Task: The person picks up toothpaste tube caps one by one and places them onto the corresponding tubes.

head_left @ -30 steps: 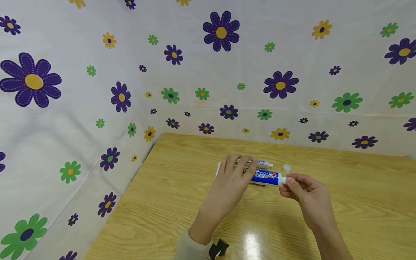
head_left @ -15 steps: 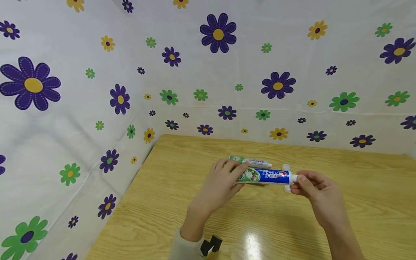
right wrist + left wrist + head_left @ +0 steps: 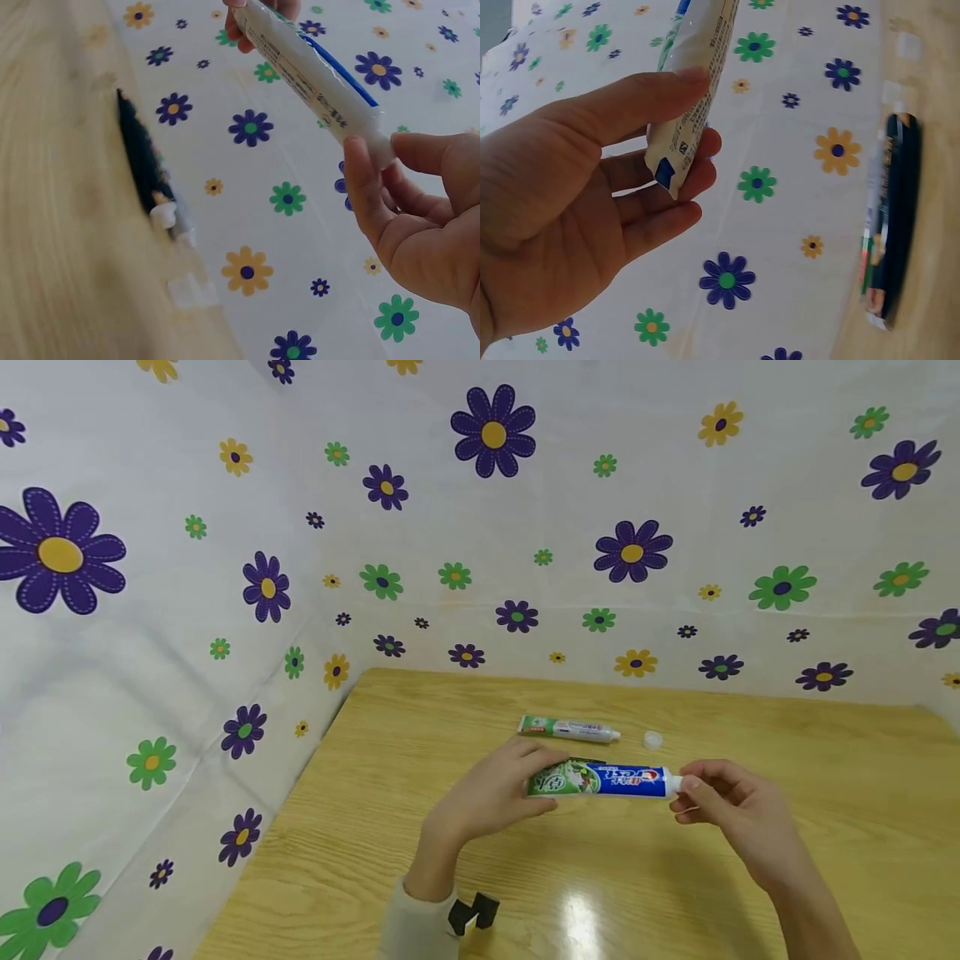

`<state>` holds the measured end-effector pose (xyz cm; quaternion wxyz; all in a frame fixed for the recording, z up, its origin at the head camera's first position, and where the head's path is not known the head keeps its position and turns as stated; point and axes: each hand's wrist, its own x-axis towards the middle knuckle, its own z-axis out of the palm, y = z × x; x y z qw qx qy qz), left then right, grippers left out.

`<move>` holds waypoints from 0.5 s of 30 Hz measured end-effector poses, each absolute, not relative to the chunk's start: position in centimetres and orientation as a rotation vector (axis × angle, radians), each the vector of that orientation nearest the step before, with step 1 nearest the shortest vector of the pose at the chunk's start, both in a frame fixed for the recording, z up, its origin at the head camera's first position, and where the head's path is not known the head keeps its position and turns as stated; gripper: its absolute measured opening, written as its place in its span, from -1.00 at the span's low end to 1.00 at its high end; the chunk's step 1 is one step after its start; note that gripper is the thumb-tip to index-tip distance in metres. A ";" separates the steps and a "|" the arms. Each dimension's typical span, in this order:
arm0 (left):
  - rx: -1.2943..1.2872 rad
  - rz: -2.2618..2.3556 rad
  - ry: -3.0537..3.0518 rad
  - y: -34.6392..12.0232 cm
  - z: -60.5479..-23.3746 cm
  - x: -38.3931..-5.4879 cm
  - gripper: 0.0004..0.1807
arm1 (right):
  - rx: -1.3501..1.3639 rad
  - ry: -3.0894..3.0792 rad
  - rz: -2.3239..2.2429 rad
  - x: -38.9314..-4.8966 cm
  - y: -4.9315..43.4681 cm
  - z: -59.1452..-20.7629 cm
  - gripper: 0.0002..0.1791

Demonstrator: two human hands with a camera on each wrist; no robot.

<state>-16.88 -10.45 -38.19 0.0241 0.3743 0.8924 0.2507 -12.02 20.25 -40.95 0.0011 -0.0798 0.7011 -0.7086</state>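
Note:
A blue and green Crest toothpaste tube (image 3: 630,781) is held level above the table between both hands. My left hand (image 3: 487,789) grips its flat tail end; in the left wrist view the thumb lies on one face and the fingers behind it. At the other end my right hand (image 3: 738,814) pinches the white cap (image 3: 381,151) between thumb and fingers. Beyond the hands, a smaller green and white toothpaste tube (image 3: 570,729) lies on the table, its bare nozzle pointing right. A dark tube (image 3: 898,217) lies beside it, mostly hidden behind the held tube in the head view.
A loose white cap (image 3: 652,741) sits on the wooden table (image 3: 825,760) just right of the small tube's nozzle. White cloth (image 3: 420,527) with printed flowers rises behind the table and along its left side.
The Crest tube has come toward me, away from the small tube, with both hands on it. My left hand has drawn back, uncovering the small green and white tube.

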 end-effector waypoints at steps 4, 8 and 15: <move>1.104 0.655 2.776 -10.7 -39.2 -17.2 -0.38 | -0.250 2.217 -2.065 -11.9 20.7 -41.7 -0.69; 1.073 0.470 2.795 -10.5 -40.7 -17.8 -0.38 | -0.207 2.195 -1.950 -12.2 21.1 -42.3 -0.60; 1.093 0.158 2.783 -9.7 -42.4 -18.6 -0.43 | -0.220 2.053 -1.825 -13.0 21.9 -43.7 -0.50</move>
